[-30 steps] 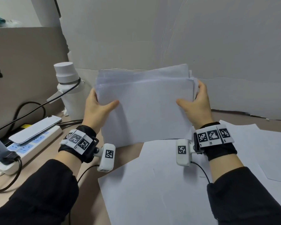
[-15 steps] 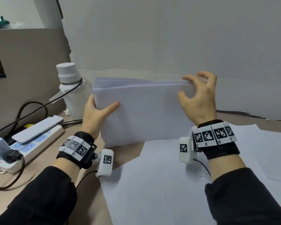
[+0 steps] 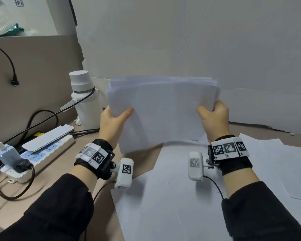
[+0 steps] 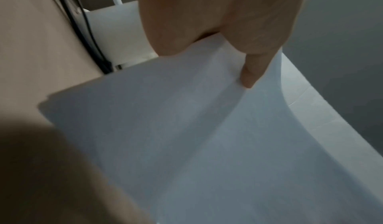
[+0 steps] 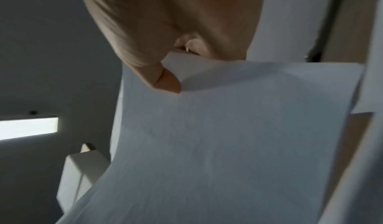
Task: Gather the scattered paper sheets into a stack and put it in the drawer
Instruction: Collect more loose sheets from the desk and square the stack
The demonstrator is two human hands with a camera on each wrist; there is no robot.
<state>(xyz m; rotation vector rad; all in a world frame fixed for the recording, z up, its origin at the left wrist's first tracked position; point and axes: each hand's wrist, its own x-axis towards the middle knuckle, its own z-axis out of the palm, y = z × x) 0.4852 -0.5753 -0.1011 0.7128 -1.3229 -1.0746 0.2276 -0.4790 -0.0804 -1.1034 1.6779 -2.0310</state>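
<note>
A stack of white paper sheets point(image 3: 163, 112) is held upright above the desk, its top edges a little uneven. My left hand point(image 3: 114, 119) grips its left edge, thumb on the near face and fingers behind. My right hand point(image 3: 213, 117) grips the right edge the same way. In the left wrist view the thumb presses the paper stack point(image 4: 186, 129). In the right wrist view the thumb pinches the paper stack point(image 5: 238, 121). More loose sheets point(image 3: 163, 197) lie flat on the desk below. No drawer is in view.
A white bottle point(image 3: 84, 101) stands just left of the stack. A power strip point(image 3: 42, 153) with a phone point(image 3: 47, 138) on it and cables lies at the left. A white wall board point(image 3: 181, 40) rises behind. Further sheets point(image 3: 276, 162) spread at the right.
My right hand, which had been off the stack with fingers spread near its top right corner, has come down and taken hold of the right edge. The stack sits a little higher.
</note>
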